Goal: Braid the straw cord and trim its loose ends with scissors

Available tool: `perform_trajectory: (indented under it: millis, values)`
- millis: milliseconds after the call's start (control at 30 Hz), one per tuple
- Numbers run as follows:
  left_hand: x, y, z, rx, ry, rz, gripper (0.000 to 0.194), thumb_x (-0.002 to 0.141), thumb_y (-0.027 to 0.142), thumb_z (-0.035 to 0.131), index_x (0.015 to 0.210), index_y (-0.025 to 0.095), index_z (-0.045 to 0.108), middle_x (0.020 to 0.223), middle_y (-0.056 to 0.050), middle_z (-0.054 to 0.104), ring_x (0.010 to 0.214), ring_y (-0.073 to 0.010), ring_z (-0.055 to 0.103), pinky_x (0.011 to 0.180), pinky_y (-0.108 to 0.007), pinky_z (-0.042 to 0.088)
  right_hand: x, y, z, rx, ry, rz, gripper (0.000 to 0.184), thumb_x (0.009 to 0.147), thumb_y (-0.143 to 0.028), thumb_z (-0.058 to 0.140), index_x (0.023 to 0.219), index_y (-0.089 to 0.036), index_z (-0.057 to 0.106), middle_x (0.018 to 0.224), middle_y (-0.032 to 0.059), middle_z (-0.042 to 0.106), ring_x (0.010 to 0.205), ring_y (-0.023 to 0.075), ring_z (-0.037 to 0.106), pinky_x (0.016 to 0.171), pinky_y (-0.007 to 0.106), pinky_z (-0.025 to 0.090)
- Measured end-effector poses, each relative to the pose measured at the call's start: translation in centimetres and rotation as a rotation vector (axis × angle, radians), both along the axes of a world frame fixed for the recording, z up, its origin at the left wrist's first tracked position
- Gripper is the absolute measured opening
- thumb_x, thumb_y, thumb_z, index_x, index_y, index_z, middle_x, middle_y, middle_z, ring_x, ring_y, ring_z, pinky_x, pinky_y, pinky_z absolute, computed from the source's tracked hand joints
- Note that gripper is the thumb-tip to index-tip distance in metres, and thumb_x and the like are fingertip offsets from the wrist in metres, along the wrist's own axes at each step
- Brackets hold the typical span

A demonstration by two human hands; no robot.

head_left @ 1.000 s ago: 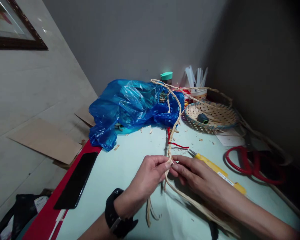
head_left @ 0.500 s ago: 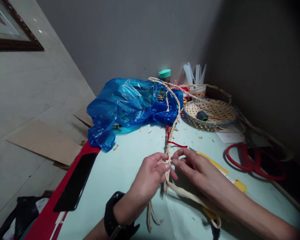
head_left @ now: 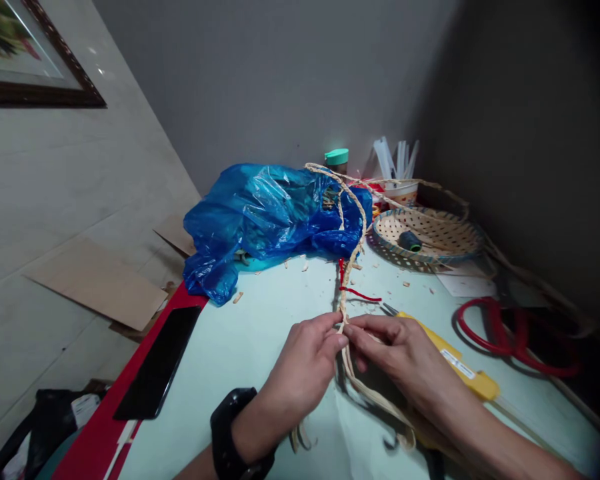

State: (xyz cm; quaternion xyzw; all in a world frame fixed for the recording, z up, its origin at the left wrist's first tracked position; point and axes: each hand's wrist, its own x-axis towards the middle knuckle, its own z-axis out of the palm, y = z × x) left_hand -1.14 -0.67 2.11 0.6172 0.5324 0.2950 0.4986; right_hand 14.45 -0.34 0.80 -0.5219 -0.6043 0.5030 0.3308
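My left hand (head_left: 300,371) and my right hand (head_left: 395,353) meet at the middle of the pale green table (head_left: 260,333), both pinching a braided straw cord (head_left: 353,253). The braid runs from my fingertips away over a blue plastic bag (head_left: 265,213). Loose flat straw strands (head_left: 375,400) trail from the pinch toward me, under my right wrist. A red thread (head_left: 357,293) crosses the braid just beyond my fingers. A black watch (head_left: 227,433) is on my left wrist.
A yellow-handled tool (head_left: 455,363) lies beside my right hand. Red scissors (head_left: 510,333) lie at the right. A woven tray (head_left: 427,233) with a dark spool, a cup of white sticks (head_left: 397,163) and a green-lidded jar (head_left: 337,160) stand at the back. A black phone (head_left: 157,363) lies on the red edge.
My fingers have worked along the braid and closed together again at the pinch. The loose strands shifted under my right wrist. The view tilted slightly.
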Motion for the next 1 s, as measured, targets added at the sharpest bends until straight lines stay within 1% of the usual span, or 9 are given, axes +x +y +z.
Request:
perform_trajectory:
  millis: [233, 400, 500, 567, 667, 733, 867, 933, 1000]
  values:
    - [-0.7, -0.9, 2.0, 0.286, 0.404, -0.035, 0.029, 0.094, 0.027, 0.046, 0.071, 0.02, 0.063, 0.069, 0.0, 0.068, 0.059, -0.0135, 0.055, 0.06, -0.026, 0.035, 0.3, 0.0, 0.1, 0.079, -0.099, -0.015, 0.029, 0.085, -0.035, 0.051, 0.069, -0.017, 0.066, 0.06, 0.0, 0.059, 0.058, 0.0147, 0.048, 0.055, 0.027, 0.033]
    - [0.9, -2.5, 0.6, 0.526, 0.695, -0.353, 0.025, 0.091, 0.018, 0.041, 0.088, 0.014, 0.066, 0.076, -0.01, 0.069, 0.062, -0.0207, 0.061, 0.055, -0.033, 0.029, 0.7, 0.1, 0.2, 0.04, -0.026, 0.054, 0.035, 0.088, -0.042, 0.051, 0.071, -0.016, 0.067, 0.067, 0.0015, 0.064, 0.066, 0.0173, 0.054, 0.06, 0.027, 0.038]
    - [1.8, -2.9, 0.0, 0.529, 0.875, -0.529, 0.035, 0.078, 0.009, 0.046, 0.107, 0.004, 0.064, 0.079, -0.016, 0.07, 0.06, -0.026, 0.061, 0.048, -0.035, 0.02, 0.9, 0.3, 0.3, -0.071, 0.11, 0.108, 0.034, 0.088, -0.042, 0.051, 0.075, -0.017, 0.069, 0.077, 0.0034, 0.07, 0.073, 0.018, 0.058, 0.068, 0.027, 0.042]
    - [1.8, -2.9, 0.0, 0.476, 0.914, -0.546, 0.034, 0.079, 0.01, 0.047, 0.108, 0.005, 0.065, 0.081, -0.017, 0.07, 0.063, -0.0275, 0.062, 0.049, -0.035, 0.02, 0.9, 0.5, 0.3, -0.115, 0.144, 0.105, 0.032, 0.088, -0.042, 0.053, 0.078, -0.017, 0.071, 0.08, 0.0042, 0.071, 0.073, 0.0172, 0.058, 0.068, 0.026, 0.042]
    - [1.0, -2.5, 0.6, 0.408, 0.776, -0.439, 0.03, 0.092, 0.031, 0.046, 0.086, 0.014, 0.07, 0.076, -0.012, 0.069, 0.066, -0.0254, 0.062, 0.054, -0.035, 0.028, 1.0, 0.5, 0.1, -0.114, 0.135, 0.107, 0.031, 0.088, -0.042, 0.055, 0.077, -0.018, 0.07, 0.076, 0.0026, 0.068, 0.067, 0.0149, 0.055, 0.061, 0.024, 0.039]
    - [0.3, -2.0, 1.0, 0.415, 0.622, -0.246, 0.039, 0.093, 0.045, 0.047, 0.073, 0.018, 0.068, 0.073, -0.008, 0.068, 0.071, -0.0227, 0.06, 0.062, -0.034, 0.035, 1.0, 0.5, 0.1, -0.102, 0.155, 0.096, 0.031, 0.087, -0.044, 0.057, 0.074, -0.018, 0.068, 0.072, 0.0018, 0.066, 0.066, 0.0145, 0.054, 0.06, 0.024, 0.039]
    - [-0.5, -0.4, 1.4, 0.358, 0.366, 0.184, 0.024, 0.088, 0.033, 0.056, 0.069, 0.019, 0.061, 0.075, -0.005, 0.063, 0.08, -0.0208, 0.056, 0.074, -0.033, 0.039, 0.9, 0.3, 0.1, -0.086, 0.148, 0.077, 0.035, 0.086, -0.048, 0.056, 0.07, -0.018, 0.065, 0.069, 0.0019, 0.062, 0.061, 0.014, 0.052, 0.056, 0.024, 0.039]
    - [-0.4, 0.2, 0.9, 0.12, 0.069, 0.154, 0.01, 0.083, 0.027, 0.06, 0.084, 0.017, 0.06, 0.08, -0.004, 0.062, 0.08, -0.0195, 0.057, 0.076, -0.031, 0.041, 0.8, 0.2, 0.2, -0.06, 0.13, 0.086, 0.035, 0.086, -0.048, 0.054, 0.069, -0.018, 0.064, 0.069, 0.0028, 0.063, 0.062, 0.0151, 0.053, 0.057, 0.025, 0.041]
    - [0.0, 0.4, 0.1, -0.129, -0.279, 0.002, 0.021, 0.082, 0.025, 0.06, 0.1, 0.016, 0.058, 0.081, -0.003, 0.061, 0.077, -0.017, 0.059, 0.075, -0.029, 0.043, 0.7, 0.1, 0.3, -0.042, 0.125, 0.11, 0.035, 0.087, -0.046, 0.05, 0.069, -0.019, 0.062, 0.068, 0.0033, 0.064, 0.064, 0.017, 0.056, 0.061, 0.026, 0.043]
